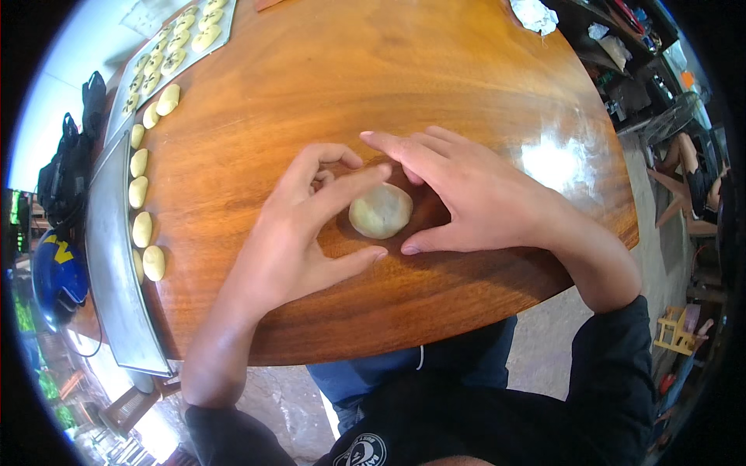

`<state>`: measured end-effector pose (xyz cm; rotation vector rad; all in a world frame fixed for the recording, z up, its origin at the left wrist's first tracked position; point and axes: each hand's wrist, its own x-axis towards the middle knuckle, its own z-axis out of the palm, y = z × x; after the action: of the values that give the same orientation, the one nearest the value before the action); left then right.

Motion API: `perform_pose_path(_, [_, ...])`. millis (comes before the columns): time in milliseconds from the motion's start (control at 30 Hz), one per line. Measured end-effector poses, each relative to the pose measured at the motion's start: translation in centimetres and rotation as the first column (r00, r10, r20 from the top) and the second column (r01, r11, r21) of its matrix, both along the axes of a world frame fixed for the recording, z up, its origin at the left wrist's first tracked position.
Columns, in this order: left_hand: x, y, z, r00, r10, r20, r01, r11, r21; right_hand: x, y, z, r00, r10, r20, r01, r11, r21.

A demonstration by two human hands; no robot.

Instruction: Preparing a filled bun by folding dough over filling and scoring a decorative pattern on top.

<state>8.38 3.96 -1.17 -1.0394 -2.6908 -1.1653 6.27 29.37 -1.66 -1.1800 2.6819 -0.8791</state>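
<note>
A round, pale yellow dough ball (382,212) rests on the varnished wooden table (280,105) in front of me. Its top has a greyish patch, as if something darker shows through. My left hand (309,221) curves around its left side, thumb and fingers apart. One left finger passes over or just behind the ball's upper edge; whether it touches cannot be told. On the other side my right hand (460,192) is spread, its thumb tip near the ball's lower right. Neither hand grips the ball.
Several oval dough pieces (139,193) line the table's left side beside a bare metal tray (119,262). Farther up, another tray (224,36) holds dough pieces with dark marks. A blue helmet (58,276), a black bag (61,175) and crumpled white plastic (535,16) lie around the edges.
</note>
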Motion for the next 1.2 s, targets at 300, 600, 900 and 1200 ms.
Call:
perform_pose_path(300, [1.1,-0.5,0.9,0.988,-0.105,-0.112,0.072,0.961,-0.266,-1.0,1.1,-0.3,0.997,0.011,0.070,-0.011,1.000,-0.006])
perform_pose_path(600, [2.0,1.4,0.6,0.980,-0.163,-0.117,0.116,0.937,-0.330,-1.8,1.2,0.8,0.983,0.022,0.181,-0.037,0.996,0.078])
perform_pose_path(900, [2.0,2.0,-0.3,0.980,-0.171,-0.103,0.118,0.912,-0.392,-1.9,1.4,-0.8,0.995,0.053,0.086,-0.051,0.998,-0.024])
perform_pose_path(1200, [0.4,0.2,-0.7,0.980,0.078,0.181,-0.093,0.992,0.079,-0.7,1.1,0.3,0.980,-0.131,0.152,0.124,0.991,0.055])
